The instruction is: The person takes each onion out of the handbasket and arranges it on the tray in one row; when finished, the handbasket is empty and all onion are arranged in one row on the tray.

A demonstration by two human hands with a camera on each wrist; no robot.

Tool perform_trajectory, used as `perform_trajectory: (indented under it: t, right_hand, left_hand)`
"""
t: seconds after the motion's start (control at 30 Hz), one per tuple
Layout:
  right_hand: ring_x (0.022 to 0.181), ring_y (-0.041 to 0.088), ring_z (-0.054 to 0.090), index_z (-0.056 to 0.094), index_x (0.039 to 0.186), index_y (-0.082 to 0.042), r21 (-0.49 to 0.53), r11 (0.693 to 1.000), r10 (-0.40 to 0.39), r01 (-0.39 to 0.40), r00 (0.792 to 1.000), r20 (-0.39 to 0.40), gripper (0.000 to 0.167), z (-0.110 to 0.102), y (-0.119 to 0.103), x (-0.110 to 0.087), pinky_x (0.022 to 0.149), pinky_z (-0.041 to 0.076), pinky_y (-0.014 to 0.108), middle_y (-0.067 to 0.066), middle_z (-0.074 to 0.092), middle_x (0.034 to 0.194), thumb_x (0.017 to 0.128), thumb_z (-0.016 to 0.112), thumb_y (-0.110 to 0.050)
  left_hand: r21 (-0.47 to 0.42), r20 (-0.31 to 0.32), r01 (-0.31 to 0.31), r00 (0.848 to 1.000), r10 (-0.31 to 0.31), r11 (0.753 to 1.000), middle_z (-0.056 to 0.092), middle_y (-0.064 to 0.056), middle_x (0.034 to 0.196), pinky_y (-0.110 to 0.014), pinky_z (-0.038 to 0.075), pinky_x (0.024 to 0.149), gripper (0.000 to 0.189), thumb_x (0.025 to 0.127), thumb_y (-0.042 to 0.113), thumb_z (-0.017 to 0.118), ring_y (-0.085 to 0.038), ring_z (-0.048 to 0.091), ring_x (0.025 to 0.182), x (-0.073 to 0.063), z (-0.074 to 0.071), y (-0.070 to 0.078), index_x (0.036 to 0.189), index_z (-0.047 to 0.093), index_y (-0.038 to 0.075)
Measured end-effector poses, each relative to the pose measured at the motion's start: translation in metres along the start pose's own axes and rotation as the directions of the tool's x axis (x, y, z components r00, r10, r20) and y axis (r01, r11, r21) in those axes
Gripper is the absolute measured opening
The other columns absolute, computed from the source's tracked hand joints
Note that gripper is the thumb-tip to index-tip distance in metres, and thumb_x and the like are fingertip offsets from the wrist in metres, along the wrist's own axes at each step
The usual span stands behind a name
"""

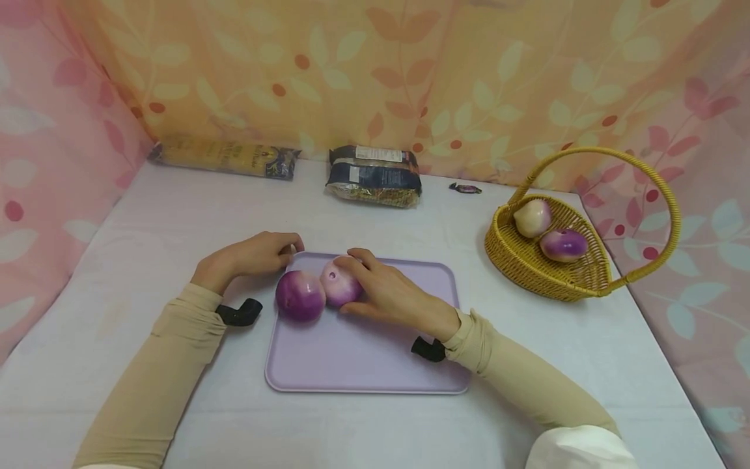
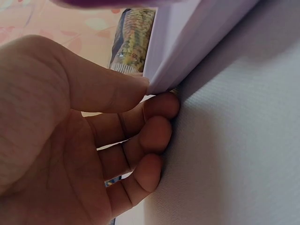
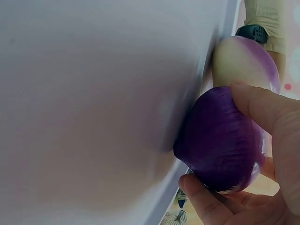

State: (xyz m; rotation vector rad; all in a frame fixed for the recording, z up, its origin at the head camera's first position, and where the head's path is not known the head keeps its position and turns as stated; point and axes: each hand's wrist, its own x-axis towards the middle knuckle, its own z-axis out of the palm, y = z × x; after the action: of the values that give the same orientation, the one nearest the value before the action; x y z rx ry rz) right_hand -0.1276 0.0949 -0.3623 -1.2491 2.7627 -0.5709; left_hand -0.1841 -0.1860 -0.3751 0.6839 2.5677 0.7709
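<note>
On the lilac tray (image 1: 363, 365) two purple-and-white onions sit side by side near the left edge. My right hand (image 1: 395, 293) holds the right-hand onion (image 1: 336, 283), thumb on one side and fingers on the other; the right wrist view shows its dark purple side (image 3: 220, 140). Touching it is the other onion (image 1: 301, 296), with its pale side (image 3: 239, 63) visible in the right wrist view. At the tray's far left corner, my left hand (image 1: 258, 254) pinches the rim (image 2: 164, 70) between thumb and curled fingers, which rest against the white cloth.
A yellow wicker basket (image 1: 521, 277) with a tall handle stands at the right, holding a pale onion (image 1: 532, 218) and a purple one (image 1: 564, 245). Along the back lie a long yellow packet (image 1: 217, 156), a dark pasta bag (image 1: 375, 176) and a small wrapped candy (image 1: 465, 189).
</note>
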Motion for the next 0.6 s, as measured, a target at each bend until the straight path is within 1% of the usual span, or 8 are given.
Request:
perform_trajectory:
  t: [0.17, 0.3, 0.4, 0.5, 0.57, 0.6]
  right_hand:
    - [0.115, 0.030, 0.062, 0.037, 0.148, -0.019, 0.012, 1.000, 0.026, -0.026, 1.000, 0.017, 0.082, -0.002, 0.001, -0.002, 0.096, 0.052, 0.044, 0.017, 0.038, 0.150, 0.081, 0.078, -0.041]
    - [0.118, 0.030, 0.061, 0.035, 0.149, -0.022, 0.019, 0.999, 0.035, -0.036, 0.999, 0.023, 0.084, -0.005, 0.003, -0.006, 0.097, 0.052, 0.043, 0.017, 0.035, 0.153, 0.080, 0.078, -0.043]
    - [0.118, 0.029, 0.061, 0.034, 0.150, -0.022, 0.012, 0.999, 0.042, -0.043, 0.999, 0.025, 0.084, -0.009, 0.006, -0.009, 0.096, 0.052, 0.042, 0.015, 0.033, 0.154, 0.081, 0.076, -0.046]
    - [0.123, 0.031, 0.058, 0.034, 0.151, -0.022, -0.007, 0.997, 0.076, -0.076, 0.997, -0.007, 0.080, -0.019, 0.013, -0.015, 0.095, 0.052, 0.045, 0.014, 0.033, 0.155, 0.085, 0.071, -0.048]
    - [0.127, 0.033, 0.055, 0.035, 0.151, -0.021, -0.029, 0.991, 0.125, -0.127, 0.991, -0.053, 0.074, -0.031, 0.022, -0.022, 0.097, 0.051, 0.048, 0.012, 0.034, 0.155, 0.089, 0.066, -0.048]
    - [0.129, 0.034, 0.053, 0.037, 0.150, -0.019, -0.039, 0.987, 0.151, -0.155, 0.984, -0.090, 0.071, -0.038, 0.029, -0.026, 0.098, 0.049, 0.051, 0.013, 0.036, 0.154, 0.091, 0.065, -0.046]
  left_hand:
    - [0.005, 0.004, 0.004, 1.000, -0.004, 1.000, 0.069, -0.012, 0.100, -0.043, 0.048, 0.086, 0.026, 0.092, 0.005, 0.048, -0.022, 0.060, 0.090, 0.000, -0.001, 0.000, 0.115, 0.060, 0.009]
    - [0.009, 0.000, 0.010, 1.000, -0.010, 1.000, 0.069, -0.014, 0.104, -0.044, 0.048, 0.087, 0.026, 0.092, 0.006, 0.048, -0.024, 0.060, 0.092, -0.001, -0.001, 0.000, 0.115, 0.060, 0.009]
    - [0.007, -0.003, 0.008, 1.000, -0.008, 1.000, 0.069, -0.014, 0.104, -0.044, 0.048, 0.086, 0.026, 0.092, 0.006, 0.048, -0.024, 0.060, 0.092, -0.001, -0.001, 0.000, 0.114, 0.061, 0.009]
    - [0.003, -0.005, 0.000, 1.000, 0.000, 1.000, 0.069, -0.014, 0.102, -0.045, 0.048, 0.086, 0.026, 0.092, 0.006, 0.048, -0.024, 0.060, 0.091, -0.001, 0.000, -0.001, 0.114, 0.061, 0.008]
    - [-0.001, -0.006, -0.002, 1.000, 0.002, 1.000, 0.069, -0.014, 0.103, -0.045, 0.049, 0.087, 0.026, 0.092, 0.006, 0.048, -0.024, 0.060, 0.092, -0.001, 0.000, -0.001, 0.115, 0.061, 0.008]
    - [-0.004, -0.005, -0.003, 1.000, 0.003, 1.000, 0.069, -0.014, 0.103, -0.045, 0.049, 0.087, 0.026, 0.092, 0.006, 0.048, -0.023, 0.061, 0.092, 0.000, 0.001, -0.001, 0.115, 0.061, 0.008]
